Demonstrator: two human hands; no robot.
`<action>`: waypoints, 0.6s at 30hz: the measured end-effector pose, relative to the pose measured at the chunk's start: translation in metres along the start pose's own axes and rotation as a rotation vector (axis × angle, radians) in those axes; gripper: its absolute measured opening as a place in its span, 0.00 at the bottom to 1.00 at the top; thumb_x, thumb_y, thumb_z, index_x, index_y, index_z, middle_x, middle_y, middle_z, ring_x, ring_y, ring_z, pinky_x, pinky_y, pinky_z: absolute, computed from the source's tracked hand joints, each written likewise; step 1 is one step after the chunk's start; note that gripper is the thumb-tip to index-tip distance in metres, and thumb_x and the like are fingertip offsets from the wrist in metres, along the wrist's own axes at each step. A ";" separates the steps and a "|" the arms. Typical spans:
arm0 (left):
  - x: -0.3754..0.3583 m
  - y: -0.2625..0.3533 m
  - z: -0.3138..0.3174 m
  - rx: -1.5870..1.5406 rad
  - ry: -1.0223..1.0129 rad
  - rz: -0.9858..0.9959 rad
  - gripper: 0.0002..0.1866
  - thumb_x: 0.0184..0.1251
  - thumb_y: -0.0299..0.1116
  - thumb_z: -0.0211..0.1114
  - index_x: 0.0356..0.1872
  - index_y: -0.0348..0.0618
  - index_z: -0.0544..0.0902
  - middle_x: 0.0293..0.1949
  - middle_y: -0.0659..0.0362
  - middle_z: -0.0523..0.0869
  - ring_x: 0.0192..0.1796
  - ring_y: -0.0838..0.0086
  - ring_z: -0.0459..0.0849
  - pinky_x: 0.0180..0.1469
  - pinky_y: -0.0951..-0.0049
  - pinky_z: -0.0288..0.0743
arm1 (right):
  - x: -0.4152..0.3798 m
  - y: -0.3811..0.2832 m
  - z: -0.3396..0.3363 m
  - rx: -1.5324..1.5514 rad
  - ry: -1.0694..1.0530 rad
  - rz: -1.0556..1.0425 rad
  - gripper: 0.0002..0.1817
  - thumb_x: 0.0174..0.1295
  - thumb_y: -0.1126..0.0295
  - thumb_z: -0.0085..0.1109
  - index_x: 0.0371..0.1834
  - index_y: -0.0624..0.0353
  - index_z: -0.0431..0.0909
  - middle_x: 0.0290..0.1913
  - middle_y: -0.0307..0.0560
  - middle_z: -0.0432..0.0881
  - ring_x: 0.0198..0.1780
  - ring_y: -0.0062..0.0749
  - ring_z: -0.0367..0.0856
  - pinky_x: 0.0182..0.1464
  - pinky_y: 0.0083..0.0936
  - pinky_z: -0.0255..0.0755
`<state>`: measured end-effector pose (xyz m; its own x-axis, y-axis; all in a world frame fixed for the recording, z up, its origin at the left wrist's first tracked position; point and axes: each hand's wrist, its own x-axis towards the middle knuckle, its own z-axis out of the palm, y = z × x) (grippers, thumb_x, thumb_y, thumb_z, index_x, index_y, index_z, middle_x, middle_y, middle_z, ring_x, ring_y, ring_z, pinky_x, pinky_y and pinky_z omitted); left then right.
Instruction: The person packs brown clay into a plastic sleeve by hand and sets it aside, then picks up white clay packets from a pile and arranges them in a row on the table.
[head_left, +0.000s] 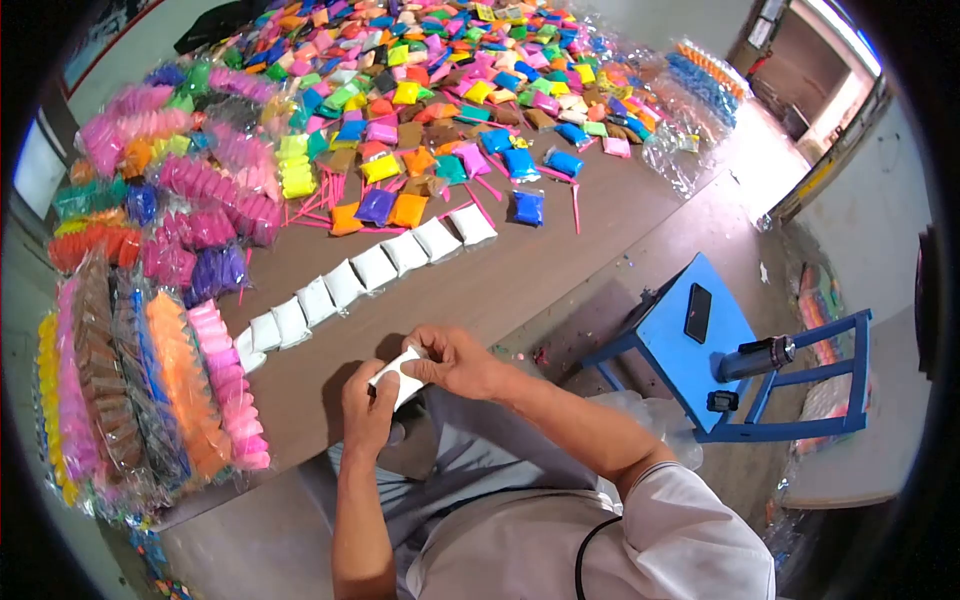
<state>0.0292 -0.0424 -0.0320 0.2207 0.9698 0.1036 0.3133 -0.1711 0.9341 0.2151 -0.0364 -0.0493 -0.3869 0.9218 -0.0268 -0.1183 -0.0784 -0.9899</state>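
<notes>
White packet [398, 375] pinched between left hand [368, 405], right hand [455, 362].

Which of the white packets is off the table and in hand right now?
The small white plastic packet pinched between the left hand and right hand at the table edge; the other white packets lie in a diagonal row on the brown table.

At the near edge of the brown desk [560, 260], both hands pinch one white packet [398, 375]: the left hand [368, 405] has its lower end, the right hand [455, 362] its upper end. A curved row of white packets [375, 267] runs from 9 o'clock of the hands up toward 12. Beyond lie coloured packets [440, 90] in a wide spread. Bagged stacks [140, 390] stand at 9 o'clock. A blue stool [670, 360] at 3 o'clock carries a phone [697, 312].
</notes>
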 end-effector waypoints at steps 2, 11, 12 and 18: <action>-0.001 -0.004 0.002 -0.034 0.016 0.004 0.17 0.69 0.41 0.60 0.34 0.32 0.77 0.28 0.53 0.79 0.32 0.71 0.74 0.36 0.66 0.69 | -0.006 0.004 0.009 0.179 0.109 -0.022 0.08 0.70 0.68 0.63 0.44 0.59 0.75 0.35 0.31 0.74 0.37 0.13 0.70 0.38 0.17 0.67; -0.004 -0.009 0.003 0.009 0.015 0.028 0.21 0.76 0.45 0.55 0.35 0.31 0.77 0.28 0.52 0.79 0.32 0.69 0.74 0.38 0.64 0.69 | -0.025 -0.015 0.014 -0.124 0.057 -0.125 0.13 0.70 0.72 0.60 0.55 0.59 0.73 0.37 0.34 0.76 0.41 0.17 0.73 0.43 0.19 0.70; -0.003 -0.011 0.007 0.048 0.030 0.029 0.22 0.76 0.45 0.54 0.34 0.31 0.76 0.28 0.52 0.79 0.32 0.68 0.74 0.38 0.64 0.69 | -0.025 -0.023 0.005 -0.090 0.012 -0.122 0.15 0.70 0.73 0.59 0.58 0.59 0.74 0.39 0.36 0.78 0.43 0.18 0.74 0.44 0.19 0.71; -0.004 -0.013 0.009 0.015 0.060 0.015 0.25 0.79 0.45 0.49 0.27 0.32 0.76 0.24 0.53 0.77 0.29 0.67 0.75 0.36 0.65 0.70 | -0.002 -0.028 -0.097 -0.036 0.529 -0.193 0.10 0.65 0.76 0.62 0.48 0.58 0.79 0.39 0.36 0.81 0.39 0.17 0.77 0.41 0.20 0.74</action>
<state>0.0327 -0.0454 -0.0474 0.1698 0.9758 0.1381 0.3246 -0.1877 0.9270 0.3078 0.0002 -0.0345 0.1505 0.9837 0.0982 -0.1064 0.1149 -0.9877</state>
